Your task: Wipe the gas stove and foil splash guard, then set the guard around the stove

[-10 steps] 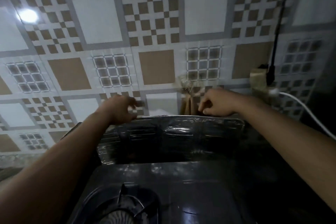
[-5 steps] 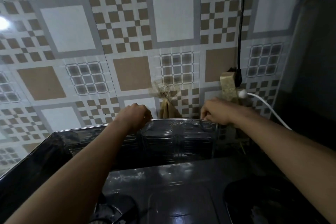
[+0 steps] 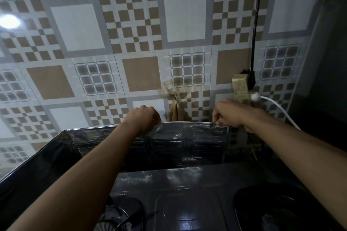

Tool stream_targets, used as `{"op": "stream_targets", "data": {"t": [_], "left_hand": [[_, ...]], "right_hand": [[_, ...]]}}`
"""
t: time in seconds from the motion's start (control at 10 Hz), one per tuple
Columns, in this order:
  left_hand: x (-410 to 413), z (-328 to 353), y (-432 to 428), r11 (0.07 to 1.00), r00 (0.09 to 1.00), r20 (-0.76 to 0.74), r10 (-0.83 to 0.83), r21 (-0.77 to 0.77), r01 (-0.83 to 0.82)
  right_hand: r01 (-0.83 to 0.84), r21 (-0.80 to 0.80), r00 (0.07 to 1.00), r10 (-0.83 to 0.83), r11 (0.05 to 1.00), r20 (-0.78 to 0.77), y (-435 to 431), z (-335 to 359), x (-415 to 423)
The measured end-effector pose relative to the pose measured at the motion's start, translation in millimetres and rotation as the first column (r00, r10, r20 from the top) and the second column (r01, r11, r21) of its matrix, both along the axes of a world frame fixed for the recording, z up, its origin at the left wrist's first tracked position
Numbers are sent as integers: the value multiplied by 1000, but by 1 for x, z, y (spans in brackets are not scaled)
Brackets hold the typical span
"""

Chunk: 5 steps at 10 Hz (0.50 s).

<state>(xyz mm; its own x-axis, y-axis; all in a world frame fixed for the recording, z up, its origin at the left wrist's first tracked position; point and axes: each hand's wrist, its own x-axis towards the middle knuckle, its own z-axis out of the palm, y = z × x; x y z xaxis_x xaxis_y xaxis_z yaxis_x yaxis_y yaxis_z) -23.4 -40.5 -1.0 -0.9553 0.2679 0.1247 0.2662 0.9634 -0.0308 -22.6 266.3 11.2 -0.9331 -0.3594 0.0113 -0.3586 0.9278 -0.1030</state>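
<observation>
1. The foil splash guard (image 3: 187,142) stands on edge behind the gas stove (image 3: 187,191), between it and the tiled wall (image 3: 131,73). Its back panel's long axis runs left to right along that wall.
2. Both hands are up at the panel's top rim. The left hand (image 3: 144,118) is near the rim's middle, with its fingers (image 3: 156,118) curled over the foil and pinching it. The right hand (image 3: 228,113) pinches the rim just at the right-hand corner.
3. On the left, a foil wing (image 3: 37,170) is folded forward and runs toward the person alongside the stove. On the right the panel ends right under the right hand, and I see no wing coming forward there.
4. So I'd say the next move turns on the right end. The right hand is the nearer one to bring that end round the stove's side, while the left steadies the rim.
5. Thin foil will likely buckle if the two pinches pull unevenly.
6. A brown cloth (image 3: 177,112) hangs on the wall between the hands, and a white cable (image 3: 277,110) trails away just behind the right wrist, so either could snag.
</observation>
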Motion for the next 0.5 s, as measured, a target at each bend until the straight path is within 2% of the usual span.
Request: {"op": "stream_targets", "data": {"t": [0.2, 0.4, 0.5], "left_hand": [[6, 0, 3, 1000, 999, 38, -1, 21, 0], [27, 9, 2, 995, 998, 59, -10, 95, 4], [45, 20, 0, 990, 999, 43, -17, 140, 11]], "right_hand": [[5, 17, 1000, -5, 1000, -6, 1, -4, 7], [19, -42, 1000, -20, 999, -20, 1, 3, 40], [5, -99, 996, -14, 995, -92, -4, 17, 72]]}}
